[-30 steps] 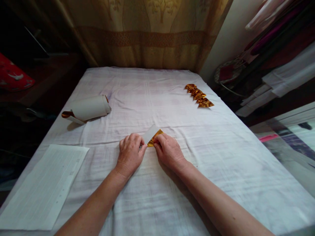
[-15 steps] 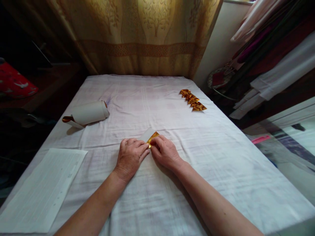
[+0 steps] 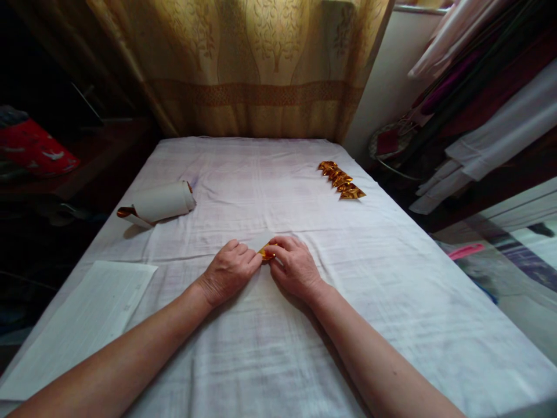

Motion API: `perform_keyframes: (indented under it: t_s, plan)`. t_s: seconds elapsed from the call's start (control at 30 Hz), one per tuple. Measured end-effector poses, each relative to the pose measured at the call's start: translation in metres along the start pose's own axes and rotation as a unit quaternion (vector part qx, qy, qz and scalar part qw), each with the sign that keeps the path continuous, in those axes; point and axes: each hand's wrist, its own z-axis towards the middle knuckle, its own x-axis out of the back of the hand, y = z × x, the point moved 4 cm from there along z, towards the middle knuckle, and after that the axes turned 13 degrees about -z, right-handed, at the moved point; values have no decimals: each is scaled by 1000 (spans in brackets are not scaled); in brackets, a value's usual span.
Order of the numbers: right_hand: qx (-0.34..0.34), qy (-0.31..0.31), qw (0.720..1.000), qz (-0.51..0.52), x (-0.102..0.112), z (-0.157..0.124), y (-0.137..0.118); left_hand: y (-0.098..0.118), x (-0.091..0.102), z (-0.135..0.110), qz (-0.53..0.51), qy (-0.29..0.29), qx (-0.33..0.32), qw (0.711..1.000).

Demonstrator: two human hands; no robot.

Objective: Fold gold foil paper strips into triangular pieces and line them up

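Between my two hands lies a small piece of gold foil paper [image 3: 267, 252], white on its back, partly folded, on the cloth-covered table. My left hand [image 3: 232, 268] is closed with its thumb and forefinger pinching the left end of the paper. On the other side my right hand [image 3: 294, 264] has its fingers curled over the gold part. Much of the paper is hidden beneath the fingers. Farther off to the right, several folded gold foil pieces [image 3: 341, 179] lie in an overlapping row.
A roll of gold-and-white paper [image 3: 161, 203] rests at the left with its end loose. Nearer, a pale printed sheet [image 3: 82, 325] lies partly under my left forearm. A curtain [image 3: 261, 110] hangs behind the white-covered table [image 3: 243, 174]; clothes [image 3: 500, 136] hang at the right.
My left fingers have curled in from a flatter pose, and the left forearm has swung outward over the printed sheet. My right fingers have shifted slightly over the paper, covering more of the gold.
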Motion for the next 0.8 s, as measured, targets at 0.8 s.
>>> perform_keyframes:
  t_s: [0.8]
  plan:
    - [74, -91, 993, 10, 2, -27, -19, 9, 5, -30, -44, 7, 221, 974]
